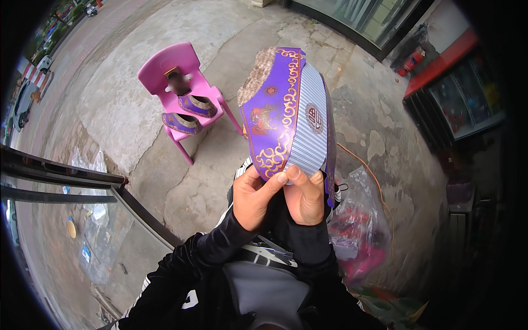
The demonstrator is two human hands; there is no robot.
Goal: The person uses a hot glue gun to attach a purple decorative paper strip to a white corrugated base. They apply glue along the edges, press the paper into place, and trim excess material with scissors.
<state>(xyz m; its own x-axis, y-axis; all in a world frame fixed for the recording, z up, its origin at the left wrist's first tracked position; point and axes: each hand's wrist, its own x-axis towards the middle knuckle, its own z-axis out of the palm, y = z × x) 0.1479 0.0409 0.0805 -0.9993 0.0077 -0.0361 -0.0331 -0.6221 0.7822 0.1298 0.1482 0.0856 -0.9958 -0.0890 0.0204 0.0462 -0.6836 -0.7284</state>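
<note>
Up in front of me is a printed purple paper shoe (278, 118). Gold scrollwork, a red animal figure and a brown fur-like patch decorate its purple side, and a blue striped sole panel carries a round emblem. My left hand (251, 197) is closed on its lower end, thumb and fingers pinching the purple edge. Right beside it, my right hand (303, 195) is closed on the lower end of the striped panel. Both thumbs meet near the seam. Another purple flap hangs down behind the right fingers. The inside of the piece is hidden.
A pink plastic chair (175, 69) holds two similar purple paper shoes (197, 106). Clear plastic with pink contents (360, 242) lies right of my legs, near an orange cord (371, 175). A dark metal frame (146, 212) stands left; a red-topped glass cooler (456, 91) stands right.
</note>
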